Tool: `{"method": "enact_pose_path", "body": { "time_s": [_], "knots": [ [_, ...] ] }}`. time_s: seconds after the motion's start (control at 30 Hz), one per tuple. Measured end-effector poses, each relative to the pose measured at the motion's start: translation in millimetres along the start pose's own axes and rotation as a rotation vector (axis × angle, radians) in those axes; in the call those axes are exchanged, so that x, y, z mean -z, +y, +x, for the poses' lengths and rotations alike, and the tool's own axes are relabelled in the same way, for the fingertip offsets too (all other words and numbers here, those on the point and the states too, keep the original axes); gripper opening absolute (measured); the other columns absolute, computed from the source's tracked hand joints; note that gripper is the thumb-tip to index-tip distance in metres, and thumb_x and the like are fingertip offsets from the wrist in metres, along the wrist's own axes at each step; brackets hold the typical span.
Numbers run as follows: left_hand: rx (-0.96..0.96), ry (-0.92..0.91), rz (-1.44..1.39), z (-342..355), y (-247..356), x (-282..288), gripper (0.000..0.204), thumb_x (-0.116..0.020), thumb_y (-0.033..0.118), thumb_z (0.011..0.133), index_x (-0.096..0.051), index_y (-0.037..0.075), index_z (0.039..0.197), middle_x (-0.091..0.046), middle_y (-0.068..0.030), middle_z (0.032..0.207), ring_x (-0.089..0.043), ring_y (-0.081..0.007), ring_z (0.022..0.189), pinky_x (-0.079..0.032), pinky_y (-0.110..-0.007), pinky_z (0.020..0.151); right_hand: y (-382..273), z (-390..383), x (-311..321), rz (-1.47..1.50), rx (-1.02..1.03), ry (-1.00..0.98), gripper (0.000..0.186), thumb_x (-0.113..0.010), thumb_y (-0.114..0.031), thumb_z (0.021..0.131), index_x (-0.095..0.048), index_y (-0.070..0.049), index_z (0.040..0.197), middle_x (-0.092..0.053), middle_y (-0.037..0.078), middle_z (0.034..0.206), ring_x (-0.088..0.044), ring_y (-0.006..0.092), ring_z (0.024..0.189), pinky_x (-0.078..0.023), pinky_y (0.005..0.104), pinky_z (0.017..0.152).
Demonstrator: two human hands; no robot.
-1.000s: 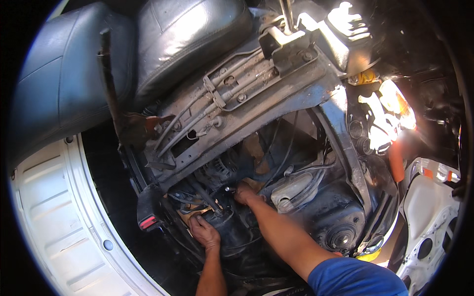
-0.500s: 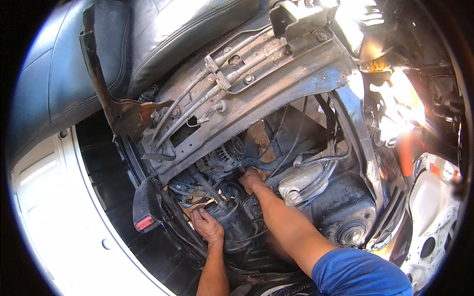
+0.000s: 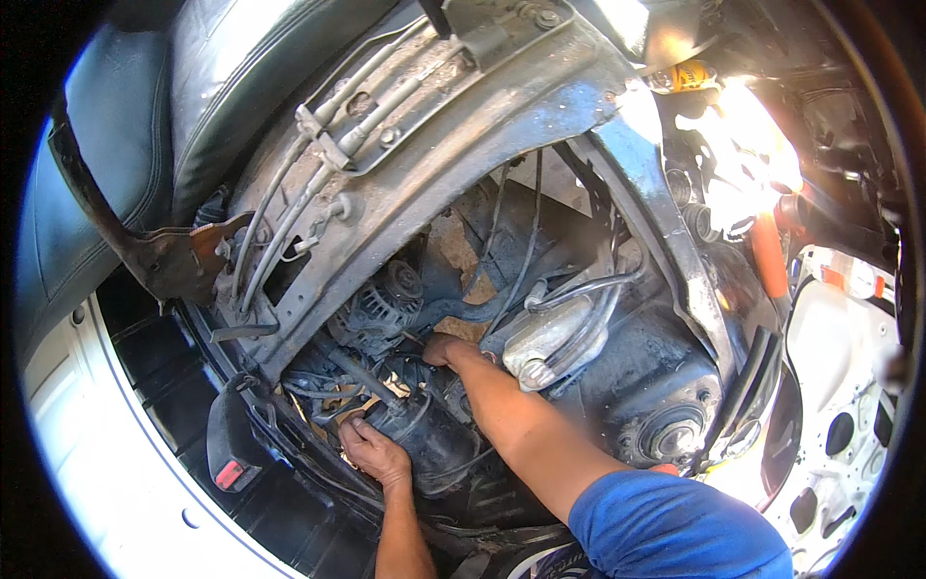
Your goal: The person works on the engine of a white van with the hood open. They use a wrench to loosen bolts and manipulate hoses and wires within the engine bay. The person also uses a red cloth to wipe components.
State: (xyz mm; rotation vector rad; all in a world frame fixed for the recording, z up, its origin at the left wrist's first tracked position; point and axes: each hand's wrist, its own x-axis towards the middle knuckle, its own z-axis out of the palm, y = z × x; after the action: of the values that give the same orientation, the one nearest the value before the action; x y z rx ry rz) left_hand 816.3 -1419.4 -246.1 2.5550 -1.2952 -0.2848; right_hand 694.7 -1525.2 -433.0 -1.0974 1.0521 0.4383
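Note:
Down in an opened engine bay, my left hand (image 3: 374, 452) rests with curled fingers against the left side of a black cylindrical canister (image 3: 439, 444). My right hand (image 3: 449, 350) reaches past the canister to just below the dusty alternator (image 3: 381, 307). Its fingers are bent inward and mostly hidden, with a thin dark end poking out beside them; what they hold cannot be made out. A thick dark hose (image 3: 463, 309) runs behind this hand. Thin wires and a pipe (image 3: 362, 376) lie between the canister and the alternator.
A rusty metal crossmember (image 3: 415, 179) with cables arches over the bay. Right of my forearm sit a grey metal reservoir (image 3: 550, 343) and a dark domed housing (image 3: 656, 376). A seat (image 3: 241, 87), a buckle (image 3: 230, 444) and a white panel (image 3: 125, 463) border the left.
The whole view has shifted, so the bay sits further left in the picture. Both hands stay at about the same spots on the parts; the right wrist has turned slightly.

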Motion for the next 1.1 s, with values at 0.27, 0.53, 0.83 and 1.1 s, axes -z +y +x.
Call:
{"method": "enact_pose_path", "body": {
  "time_s": [0.27,0.53,0.83,1.1],
  "knots": [
    [0.026,0.002,-0.015,0.5,-3.3,-2.8,0.037,-0.041,0.022,0.102,-0.06,-0.01,0.097,-0.06,-0.028,0.096,-0.054,-0.0445,0.091,-0.041,-0.05,0.084,-2.9,-2.2,-3.3,-0.045,0.083,0.011,0.046,-0.048,-0.019,0.09,-0.061,-0.004,0.132,-0.057,0.017,0.14,-0.056,0.0338,0.127,-0.047,0.045,0.102],
    [-0.026,0.006,-0.017,-1.2,0.2,-1.6,0.038,-0.041,0.024,0.103,-0.057,-0.01,0.101,-0.06,-0.0298,0.095,-0.055,-0.0442,0.087,-0.041,-0.048,0.083,0.6,10.3,-9.3,-0.031,0.044,0.0,0.044,-0.047,-0.016,0.09,-0.063,-0.004,0.129,-0.059,0.017,0.137,-0.058,0.0323,0.126,-0.048,0.0455,0.1],
    [-0.002,-0.021,0.034,0.8,-1.7,-0.2,0.038,-0.04,0.023,0.102,-0.06,-0.009,0.102,-0.062,-0.0288,0.098,-0.056,-0.0437,0.091,-0.042,-0.048,0.085,7.9,26.8,-20.4,-0.139,0.106,0.02,0.043,-0.048,-0.017,0.089,-0.066,-0.003,0.125,-0.061,0.017,0.135,-0.058,0.032,0.125,-0.049,0.0428,0.1],
    [-0.008,0.004,0.028,-0.1,2.5,0.1,0.036,-0.041,0.022,0.102,-0.059,-0.009,0.098,-0.058,-0.0278,0.094,-0.054,-0.0446,0.089,-0.04,-0.05,0.082,9.0,30.7,-20.5,-0.222,0.142,-0.043,0.042,-0.048,-0.017,0.089,-0.066,-0.002,0.123,-0.062,0.02,0.132,-0.06,0.0349,0.121,-0.049,0.0441,0.098]
  ]
}}
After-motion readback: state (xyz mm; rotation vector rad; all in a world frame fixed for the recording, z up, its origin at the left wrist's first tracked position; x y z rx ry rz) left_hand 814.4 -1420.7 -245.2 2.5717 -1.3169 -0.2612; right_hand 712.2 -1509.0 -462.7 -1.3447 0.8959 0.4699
